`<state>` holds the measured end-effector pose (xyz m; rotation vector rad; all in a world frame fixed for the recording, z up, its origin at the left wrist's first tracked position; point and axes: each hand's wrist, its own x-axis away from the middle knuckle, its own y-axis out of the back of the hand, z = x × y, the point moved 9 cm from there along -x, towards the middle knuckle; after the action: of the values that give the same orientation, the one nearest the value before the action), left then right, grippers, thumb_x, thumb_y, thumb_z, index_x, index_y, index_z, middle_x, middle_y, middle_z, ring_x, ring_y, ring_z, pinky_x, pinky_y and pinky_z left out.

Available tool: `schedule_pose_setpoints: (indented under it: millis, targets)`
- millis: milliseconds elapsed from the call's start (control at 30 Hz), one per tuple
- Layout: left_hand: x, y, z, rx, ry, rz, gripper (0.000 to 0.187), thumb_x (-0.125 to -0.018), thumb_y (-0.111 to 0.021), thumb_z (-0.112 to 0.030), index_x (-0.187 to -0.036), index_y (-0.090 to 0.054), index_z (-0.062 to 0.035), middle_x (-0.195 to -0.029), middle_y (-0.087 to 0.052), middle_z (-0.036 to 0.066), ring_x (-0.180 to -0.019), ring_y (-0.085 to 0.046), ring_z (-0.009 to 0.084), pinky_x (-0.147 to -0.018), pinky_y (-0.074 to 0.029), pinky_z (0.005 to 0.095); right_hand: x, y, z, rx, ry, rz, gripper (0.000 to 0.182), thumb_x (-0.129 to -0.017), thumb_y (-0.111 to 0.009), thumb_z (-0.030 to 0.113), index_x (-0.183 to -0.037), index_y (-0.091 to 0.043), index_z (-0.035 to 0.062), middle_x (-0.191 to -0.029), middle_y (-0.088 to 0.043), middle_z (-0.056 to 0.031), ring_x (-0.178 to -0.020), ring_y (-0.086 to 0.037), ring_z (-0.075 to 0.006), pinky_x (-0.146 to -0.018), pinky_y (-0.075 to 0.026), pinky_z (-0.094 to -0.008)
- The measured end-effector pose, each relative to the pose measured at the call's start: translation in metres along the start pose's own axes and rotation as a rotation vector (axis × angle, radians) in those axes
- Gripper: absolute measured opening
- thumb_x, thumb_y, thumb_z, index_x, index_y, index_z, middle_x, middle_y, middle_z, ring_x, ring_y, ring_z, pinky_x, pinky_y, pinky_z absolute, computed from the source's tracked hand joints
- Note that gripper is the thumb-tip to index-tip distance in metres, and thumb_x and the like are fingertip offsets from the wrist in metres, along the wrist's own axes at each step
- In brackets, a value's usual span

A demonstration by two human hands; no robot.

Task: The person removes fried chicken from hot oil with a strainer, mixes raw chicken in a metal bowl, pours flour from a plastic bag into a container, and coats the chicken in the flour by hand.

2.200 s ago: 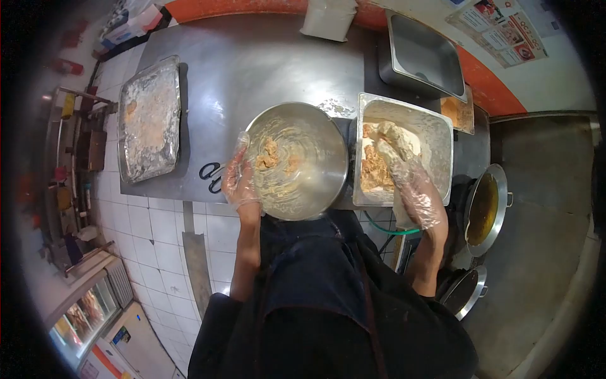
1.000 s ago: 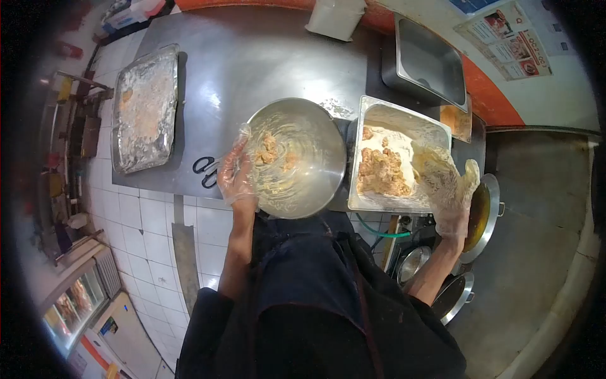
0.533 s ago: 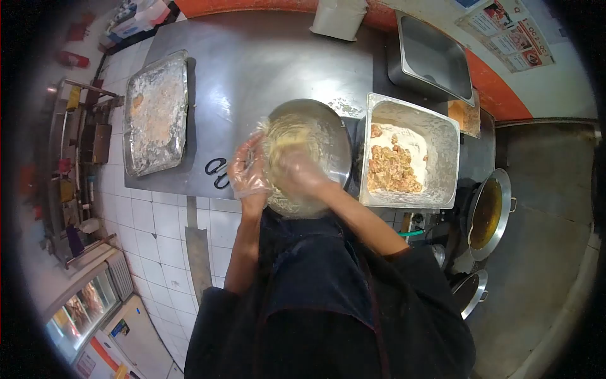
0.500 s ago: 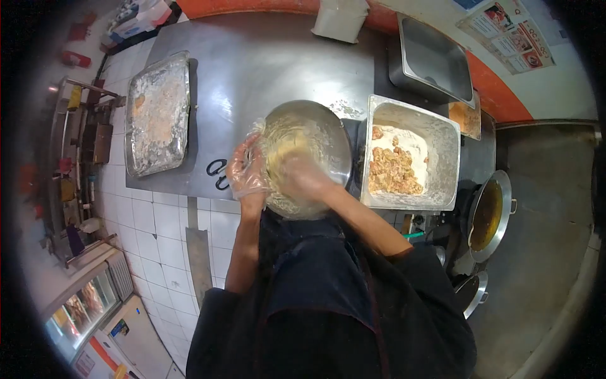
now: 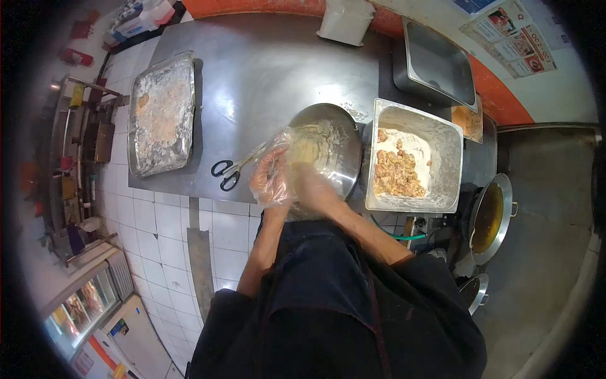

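My gloved left hand (image 5: 270,180) steadies the bowl (image 5: 328,151) at the table (image 5: 265,69) edge, fingers spread; my right hand (image 5: 309,180) digs inside, grip unclear. Best scrape batter (image 5: 306,148) slowly, beside the flour tray (image 5: 413,158).

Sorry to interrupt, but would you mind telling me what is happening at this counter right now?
A person in thin plastic gloves has both hands at a round metal bowl on the steel counter. The left hand is at the near rim and the right hand reaches inside. Beside it, a square pan holds flour and coated pieces. Scissors and a floured tray lie to the left.
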<state>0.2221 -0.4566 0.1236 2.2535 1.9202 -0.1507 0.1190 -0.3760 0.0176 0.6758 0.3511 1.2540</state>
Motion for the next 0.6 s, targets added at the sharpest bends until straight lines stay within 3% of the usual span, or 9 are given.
schedule_pose_setpoints:
  millis: [33, 67, 200, 267, 300, 333, 433, 500, 600]
  targets:
    - [0.001, 0.0, 0.001, -0.012, 0.009, -0.001, 0.018, -0.085, -0.061, 0.003, -0.103, -0.065, 0.003, -0.102, -0.067, 0.012, -0.097, -0.062, 0.0181, -0.09, -0.047, 0.0315, 0.003, 0.013, 0.007, -0.213, -0.235, 0.038, 0.032, -0.079, -0.057, 0.007, -0.109, -0.061, -0.0041, -0.108, -0.062, -0.0256, -0.105, -0.058, -0.0418, -0.093, -0.045, -0.0469]
    - [0.0, -0.001, 0.003, -0.022, 0.017, -0.001, 0.018, -0.085, -0.062, 0.002, -0.103, -0.065, 0.003, -0.102, -0.067, 0.012, -0.097, -0.061, 0.0179, -0.09, -0.047, 0.0315, 0.0, 0.029, 0.04, -0.098, -0.131, 0.151, 0.044, -0.084, -0.055, 0.009, -0.126, -0.051, -0.0035, -0.12, -0.056, -0.0296, -0.113, -0.052, -0.0437, -0.097, -0.042, -0.0461]
    - [-0.007, 0.001, 0.017, 0.135, 0.118, -0.008, 0.018, -0.085, -0.063, 0.001, -0.103, -0.065, 0.0033, -0.104, -0.066, 0.011, -0.097, -0.06, 0.0177, -0.088, -0.047, 0.0315, -0.011, 0.001, 0.007, -0.226, -0.179, 0.405, 0.039, -0.089, -0.058, 0.016, -0.124, -0.052, -0.002, -0.109, -0.062, -0.021, -0.095, -0.063, -0.026, -0.081, -0.051, -0.0376]
    - [-0.012, 0.003, 0.021, 0.095, 0.137, -0.011, 0.021, -0.085, -0.064, 0.001, -0.105, -0.064, 0.0035, -0.104, -0.065, 0.011, -0.098, -0.059, 0.0173, -0.088, -0.047, 0.0314, -0.004, 0.028, 0.026, -1.126, -0.352, 0.372, 0.038, -0.088, -0.059, 0.013, -0.124, -0.053, 0.0001, -0.108, -0.062, -0.0165, -0.094, -0.063, -0.0218, -0.081, -0.052, -0.0337]
    - [-0.013, 0.006, 0.023, 0.094, 0.137, -0.018, 0.021, -0.085, -0.064, 0.001, -0.105, -0.064, 0.0035, -0.104, -0.065, 0.011, -0.098, -0.059, 0.0173, -0.088, -0.047, 0.0314, 0.003, 0.051, 0.032, -1.184, -0.427, 0.32, 0.04, -0.087, -0.061, 0.015, -0.124, -0.053, 0.0011, -0.108, -0.062, -0.0145, -0.094, -0.063, -0.0205, -0.082, -0.053, -0.0324]
    - [-0.014, 0.009, 0.031, 0.189, 0.18, -0.034, 0.019, -0.085, -0.063, 0.002, -0.105, -0.064, 0.0031, -0.103, -0.065, 0.011, -0.096, -0.059, 0.0156, -0.088, -0.047, 0.0301, 0.014, 0.078, 0.038, -1.24, -0.505, 0.266, 0.042, -0.086, -0.063, 0.017, -0.124, -0.053, 0.0021, -0.108, -0.061, -0.0124, -0.095, -0.063, -0.0191, -0.082, -0.053, -0.031]
    - [-0.016, 0.019, 0.04, 0.26, 0.204, -0.065, 0.019, -0.086, -0.062, 0.003, -0.105, -0.064, 0.0028, -0.104, -0.065, 0.011, -0.097, -0.058, 0.0143, -0.089, -0.045, 0.0292, 0.033, 0.193, 0.042, -0.923, -0.086, -0.174, 0.042, -0.091, -0.058, 0.025, -0.124, -0.052, 0.0011, -0.11, -0.061, -0.0127, -0.095, -0.062, -0.0215, -0.082, -0.052, -0.0341]
    - [-0.019, 0.023, 0.045, 0.243, 0.184, -0.069, 0.02, -0.085, -0.062, 0.003, -0.106, -0.064, 0.0028, -0.105, -0.065, 0.011, -0.098, -0.058, 0.0148, -0.09, -0.045, 0.0295, 0.054, 0.256, 0.037, -1.091, 0.086, -0.41, 0.04, -0.093, -0.054, 0.022, -0.126, -0.051, 0.0001, -0.111, -0.062, -0.0131, -0.093, -0.064, -0.024, -0.082, -0.054, -0.0371]
    - [-0.022, 0.029, 0.057, 0.259, 0.241, -0.148, 0.021, -0.085, -0.062, 0.002, -0.106, -0.063, 0.0032, -0.106, -0.064, 0.01, -0.098, -0.058, 0.016, -0.092, -0.045, 0.0309, 0.104, 0.319, 0.0, -0.305, -0.018, -0.951, 0.037, -0.097, -0.049, 0.026, -0.121, -0.058, -0.0009, -0.111, -0.065, -0.0158, -0.098, -0.065, -0.0222, -0.083, -0.053, -0.0318]
